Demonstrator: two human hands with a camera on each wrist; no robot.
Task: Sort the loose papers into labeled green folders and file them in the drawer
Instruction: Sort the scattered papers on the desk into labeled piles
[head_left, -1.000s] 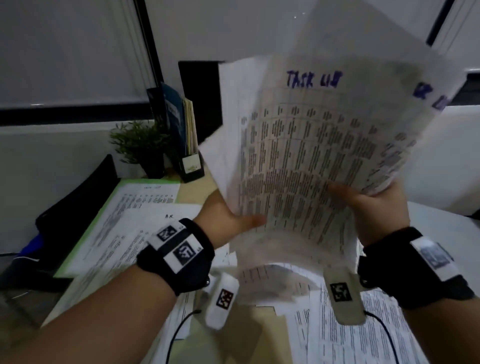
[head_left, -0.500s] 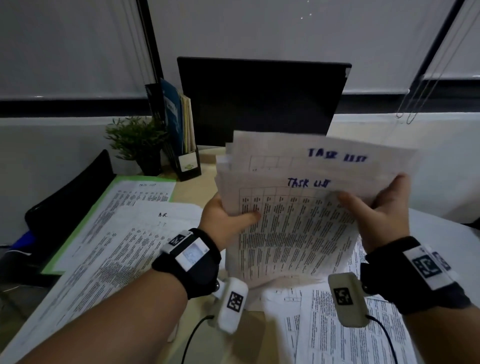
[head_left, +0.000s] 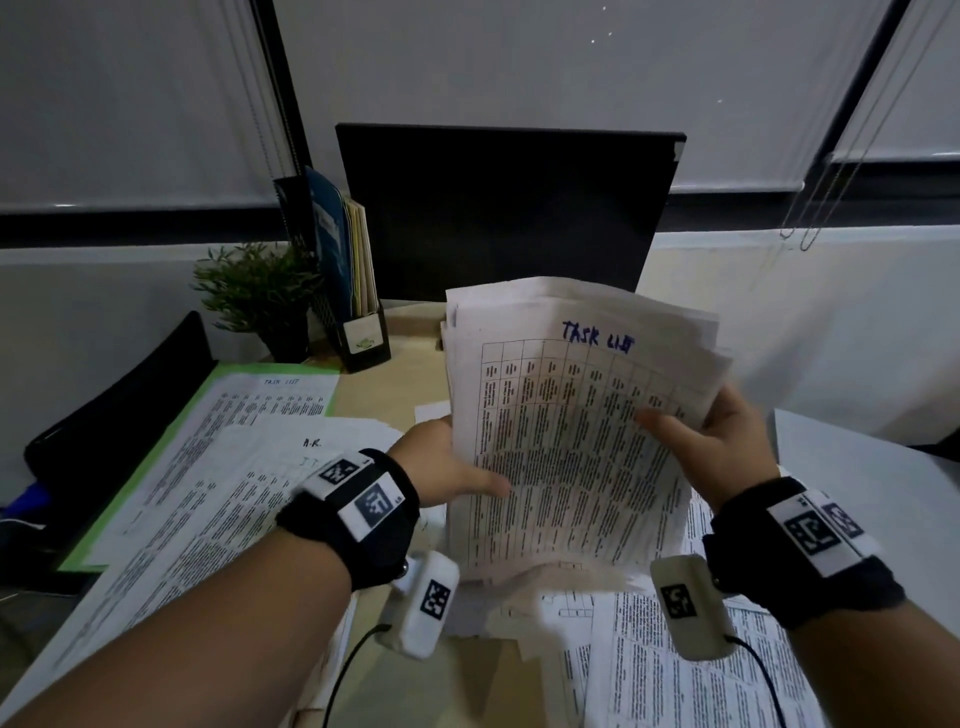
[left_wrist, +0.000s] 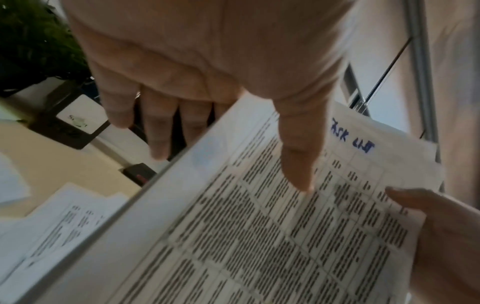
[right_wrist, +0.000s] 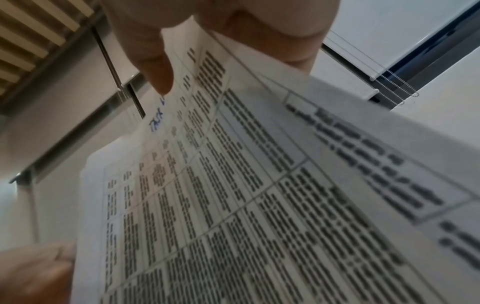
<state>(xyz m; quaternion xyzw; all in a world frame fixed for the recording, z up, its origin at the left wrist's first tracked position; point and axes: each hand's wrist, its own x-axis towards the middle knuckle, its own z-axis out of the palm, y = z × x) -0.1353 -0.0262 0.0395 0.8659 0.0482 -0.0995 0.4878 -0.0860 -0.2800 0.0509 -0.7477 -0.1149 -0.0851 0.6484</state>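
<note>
I hold a stack of printed papers (head_left: 561, 431) upright above the desk; the front sheet has "TASK LIST" handwritten in blue. My left hand (head_left: 447, 467) grips its left edge, thumb on the front (left_wrist: 298, 164) and fingers behind. My right hand (head_left: 711, 441) pinches the right edge, thumb on the front sheet (right_wrist: 155, 67). The stack (right_wrist: 233, 195) fills the right wrist view. An open green folder (head_left: 156, 467) lies at the left with a "TASK LIST" sheet (head_left: 270, 415) in it. More loose papers (head_left: 675, 665) lie under my hands.
A dark monitor (head_left: 509, 208) stands behind the stack. A small potted plant (head_left: 260, 296) and a black file holder (head_left: 353, 291) with folders sit at the back left. A black chair back (head_left: 114, 400) is beside the desk's left edge. Blind cords (head_left: 810, 208) hang at the right.
The stack came down from in front of my face to chest height, uncovering the monitor. The fanned sheets have been squared together between both hands.
</note>
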